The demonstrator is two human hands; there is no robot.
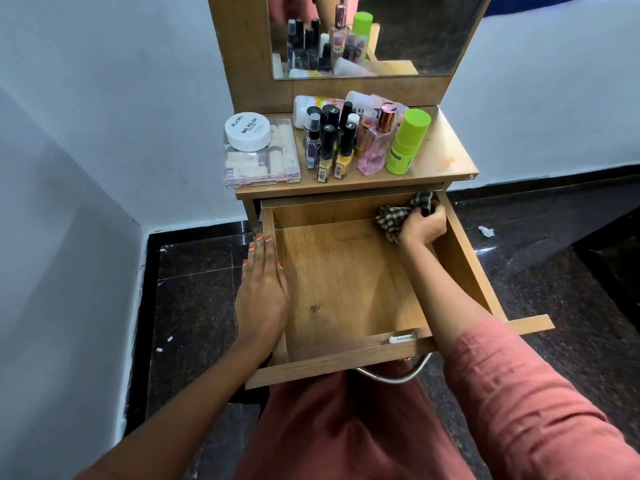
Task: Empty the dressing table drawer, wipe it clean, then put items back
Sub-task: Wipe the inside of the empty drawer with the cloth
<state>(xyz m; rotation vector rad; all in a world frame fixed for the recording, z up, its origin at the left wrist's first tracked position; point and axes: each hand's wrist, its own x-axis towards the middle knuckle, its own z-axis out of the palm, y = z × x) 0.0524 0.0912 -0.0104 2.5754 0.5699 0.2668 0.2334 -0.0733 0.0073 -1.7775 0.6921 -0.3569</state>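
The pulled-out wooden drawer [349, 289] holds nothing but the crumpled checked cloth [398, 216] — right hand [424, 225] grips it at the far right corner; left hand [263, 289] rests flat, fingers straight, on the left wall.

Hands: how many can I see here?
2. The left hand rests flat on the drawer's left wall; the right hand grips a cloth at its back right corner.

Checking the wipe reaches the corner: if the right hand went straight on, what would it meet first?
Probably the drawer's back wall near the right corner; the cloth in the right hand would touch first, though depth is unclear.
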